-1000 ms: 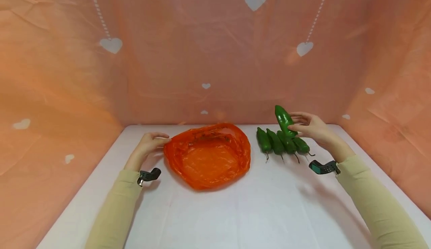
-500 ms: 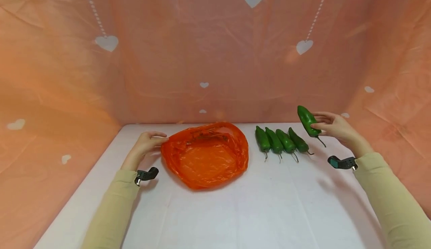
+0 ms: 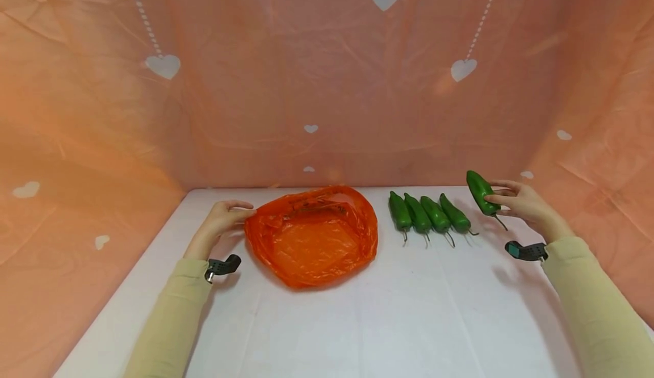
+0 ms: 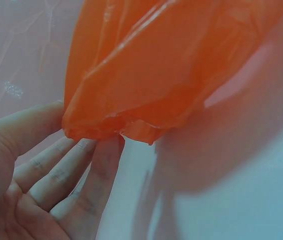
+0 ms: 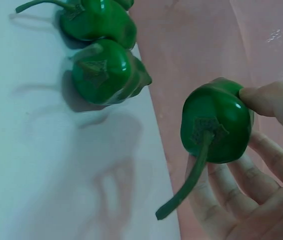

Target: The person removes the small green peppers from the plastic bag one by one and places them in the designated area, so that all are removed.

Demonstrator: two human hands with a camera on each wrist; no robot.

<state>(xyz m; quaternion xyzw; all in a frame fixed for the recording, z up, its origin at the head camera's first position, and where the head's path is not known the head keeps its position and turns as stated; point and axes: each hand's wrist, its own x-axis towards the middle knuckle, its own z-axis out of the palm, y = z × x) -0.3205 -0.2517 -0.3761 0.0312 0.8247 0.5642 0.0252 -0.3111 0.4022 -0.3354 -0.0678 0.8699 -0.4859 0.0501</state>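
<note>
My left hand [image 3: 217,222] is at the left corner of an orange plastic bag [image 3: 261,244], which lies spread with its mouth wide. In the left wrist view the thumb and fingertips pinch the bag's edge [image 4: 126,100]. On the right, my right hand [image 3: 531,206] holds a long green pepper [image 3: 480,189] between thumb and fingers, raised over the table's far right part. Its stem [image 5: 189,187] points toward the camera in the right wrist view. Left of this hand, several more green peppers [image 3: 435,214] lie in a row, stems toward me.
A white-covered table [image 3: 327,332] carries everything. Orange cloth with white hearts [image 3: 327,83] rises behind the back edge and along both sides. The row of peppers lies to the right of the bag. A black device [image 3: 526,251] is strapped to each wrist.
My right hand has carried its pepper from above the row out to the right, then slightly lower. The left hand stays at the bag's corner.
</note>
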